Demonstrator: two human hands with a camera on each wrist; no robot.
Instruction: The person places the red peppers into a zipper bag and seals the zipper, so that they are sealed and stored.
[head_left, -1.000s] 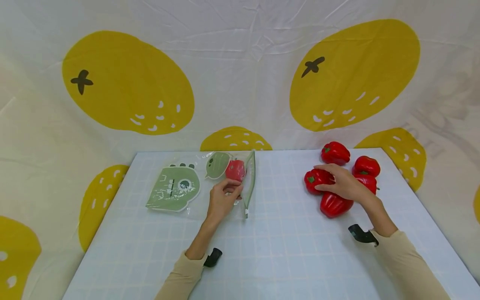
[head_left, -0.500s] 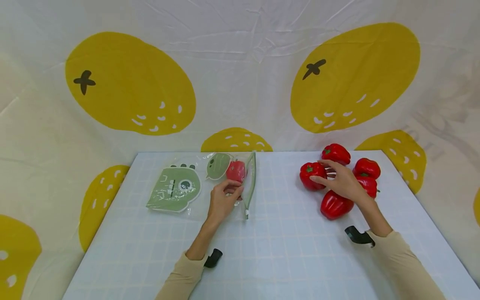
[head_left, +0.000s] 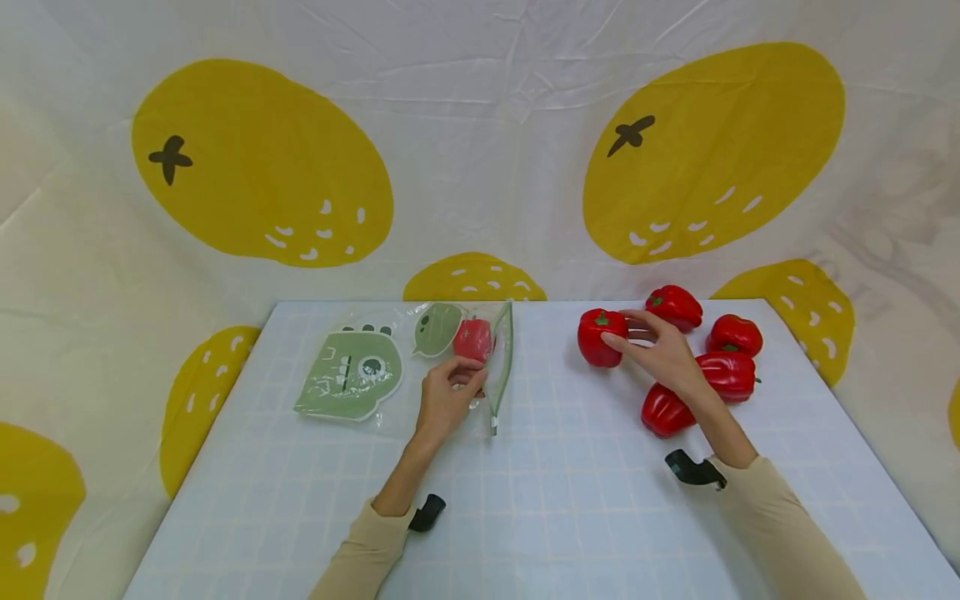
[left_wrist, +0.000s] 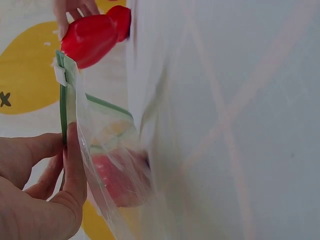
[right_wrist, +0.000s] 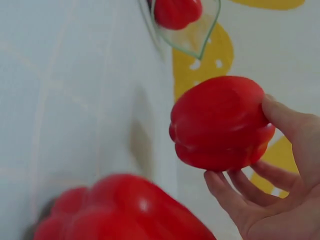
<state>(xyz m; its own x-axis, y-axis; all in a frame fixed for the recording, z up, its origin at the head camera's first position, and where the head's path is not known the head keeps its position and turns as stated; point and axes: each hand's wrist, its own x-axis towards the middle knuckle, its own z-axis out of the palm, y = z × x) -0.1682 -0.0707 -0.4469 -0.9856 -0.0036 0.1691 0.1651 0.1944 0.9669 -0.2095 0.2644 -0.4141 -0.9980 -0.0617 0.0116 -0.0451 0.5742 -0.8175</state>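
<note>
My right hand (head_left: 660, 354) grips a red bell pepper (head_left: 602, 338) between thumb and fingers; in the right wrist view this pepper (right_wrist: 220, 125) is off the table. With thumb and fingers my left hand (head_left: 448, 398) pinches the green-edged mouth of a clear zip bag (head_left: 501, 367). The left wrist view shows the bag's white slider (left_wrist: 60, 75) above those fingers and the mouth parted. Inside the bag, near its mouth, lies another red bell pepper (head_left: 472, 340). A green cartoon monster (head_left: 348, 379) is printed on the bag.
Several red bell peppers lie at the right: one at the back (head_left: 673, 308), one near the right edge (head_left: 735, 335), one lying sideways (head_left: 727, 375) and one in front (head_left: 666, 411). Behind the table (head_left: 555, 500) hangs a cloth (head_left: 487, 167) with yellow fruit prints.
My right hand has lifted the bell pepper from beside the others and carried it left, toward the bag. The left hand has stayed in place on the bag's mouth.
</note>
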